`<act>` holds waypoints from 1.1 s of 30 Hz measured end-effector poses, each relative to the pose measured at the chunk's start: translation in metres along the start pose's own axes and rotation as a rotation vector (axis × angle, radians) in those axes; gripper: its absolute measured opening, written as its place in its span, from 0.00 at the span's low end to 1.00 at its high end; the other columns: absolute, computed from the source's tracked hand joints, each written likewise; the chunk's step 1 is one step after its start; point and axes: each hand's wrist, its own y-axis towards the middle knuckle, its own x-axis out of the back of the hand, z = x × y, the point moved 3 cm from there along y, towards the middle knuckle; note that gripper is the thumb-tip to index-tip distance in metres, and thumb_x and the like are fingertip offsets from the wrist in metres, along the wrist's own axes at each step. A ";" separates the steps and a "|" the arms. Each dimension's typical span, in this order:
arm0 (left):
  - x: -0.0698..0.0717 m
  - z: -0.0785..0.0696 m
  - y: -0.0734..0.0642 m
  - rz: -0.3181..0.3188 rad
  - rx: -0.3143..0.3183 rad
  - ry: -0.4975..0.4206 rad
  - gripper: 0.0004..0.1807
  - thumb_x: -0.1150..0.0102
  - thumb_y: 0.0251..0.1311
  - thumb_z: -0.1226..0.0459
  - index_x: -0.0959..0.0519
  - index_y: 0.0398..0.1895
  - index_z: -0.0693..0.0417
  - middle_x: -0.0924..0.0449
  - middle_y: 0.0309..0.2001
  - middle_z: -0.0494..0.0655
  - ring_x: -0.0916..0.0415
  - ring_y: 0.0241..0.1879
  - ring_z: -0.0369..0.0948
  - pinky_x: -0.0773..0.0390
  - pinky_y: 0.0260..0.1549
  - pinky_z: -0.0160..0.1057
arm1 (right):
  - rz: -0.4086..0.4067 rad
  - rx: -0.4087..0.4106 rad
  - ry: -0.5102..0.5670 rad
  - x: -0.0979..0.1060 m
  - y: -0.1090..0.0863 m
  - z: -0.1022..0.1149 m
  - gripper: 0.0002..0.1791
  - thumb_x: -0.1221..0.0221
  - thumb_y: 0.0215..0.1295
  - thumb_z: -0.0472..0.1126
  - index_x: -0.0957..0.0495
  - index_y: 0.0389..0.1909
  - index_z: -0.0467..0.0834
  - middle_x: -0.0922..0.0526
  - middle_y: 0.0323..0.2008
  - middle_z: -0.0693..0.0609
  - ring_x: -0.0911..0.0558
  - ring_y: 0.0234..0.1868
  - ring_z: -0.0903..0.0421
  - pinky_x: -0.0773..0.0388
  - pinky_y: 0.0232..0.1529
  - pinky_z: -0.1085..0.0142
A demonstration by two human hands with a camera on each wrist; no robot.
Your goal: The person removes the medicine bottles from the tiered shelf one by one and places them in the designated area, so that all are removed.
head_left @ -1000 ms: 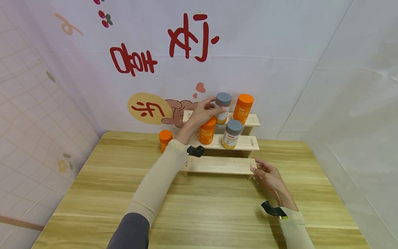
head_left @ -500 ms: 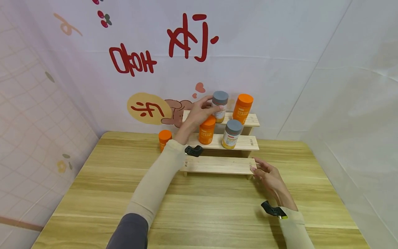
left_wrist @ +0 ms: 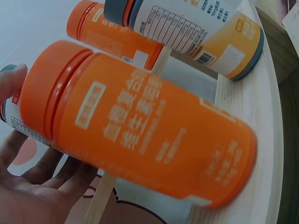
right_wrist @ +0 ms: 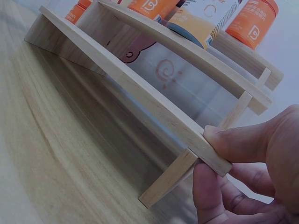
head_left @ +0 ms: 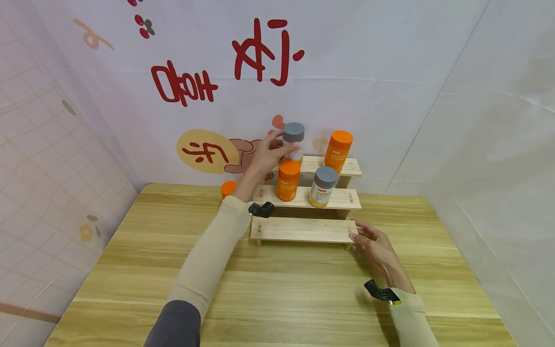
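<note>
My left hand (head_left: 263, 158) grips a white-and-yellow supplement bottle with a grey lid (head_left: 294, 132) at the left part of the rack's top step. Its base is hidden behind an orange bottle (head_left: 288, 182) on the middle step, which also covers much of it in the left wrist view. Thumb and fingers of my right hand (head_left: 376, 248) pinch the right end of the lowest board of the three-step wooden rack (head_left: 303, 229); the right wrist view shows this grip closely. A second grey-lidded bottle (head_left: 323, 188) stands on the middle step, and another orange bottle (head_left: 339, 152) on the top step's right.
An orange-lidded bottle (head_left: 228, 188) stands on the wooden table (head_left: 295, 294) left of the rack, partly hidden by my left arm. Behind the rack rises a white printed backdrop (head_left: 368, 96), with fabric walls at both sides.
My left hand has moved left along the top step with the grey-lidded bottle, widening the gap to the orange one there. The right hand has stayed on the rack.
</note>
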 end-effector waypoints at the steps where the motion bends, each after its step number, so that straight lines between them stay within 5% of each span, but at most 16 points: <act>1: 0.002 0.000 0.000 -0.001 -0.011 -0.003 0.33 0.29 0.61 0.51 0.27 0.70 0.37 0.20 0.57 0.51 0.23 0.51 0.46 0.21 0.59 0.49 | 0.000 0.001 0.000 0.000 0.000 0.000 0.39 0.36 0.72 0.39 0.42 0.78 0.38 0.22 0.51 0.57 0.19 0.46 0.66 0.20 0.46 0.74; 12: 0.032 0.001 -0.012 -0.089 -0.016 -0.019 0.30 0.31 0.65 0.54 0.26 0.70 0.38 0.22 0.56 0.51 0.27 0.57 0.47 0.26 0.66 0.51 | 0.023 0.003 0.008 -0.008 0.005 -0.005 0.38 0.36 0.71 0.39 0.41 0.78 0.39 0.22 0.51 0.56 0.20 0.46 0.64 0.19 0.46 0.72; 19: 0.040 0.003 -0.014 -0.080 -0.020 -0.038 0.31 0.32 0.65 0.54 0.28 0.71 0.38 0.23 0.59 0.51 0.28 0.60 0.47 0.28 0.69 0.50 | -0.011 0.018 -0.016 0.000 0.003 -0.003 0.36 0.38 0.72 0.36 0.41 0.78 0.38 0.22 0.50 0.55 0.19 0.46 0.65 0.18 0.47 0.71; 33: 0.072 0.006 -0.036 -0.131 -0.083 -0.005 0.28 0.33 0.67 0.56 0.25 0.69 0.41 0.21 0.53 0.47 0.26 0.56 0.45 0.23 0.62 0.53 | -0.007 0.002 -0.021 0.000 0.001 -0.001 0.37 0.38 0.73 0.38 0.42 0.78 0.39 0.21 0.51 0.56 0.19 0.47 0.65 0.19 0.49 0.73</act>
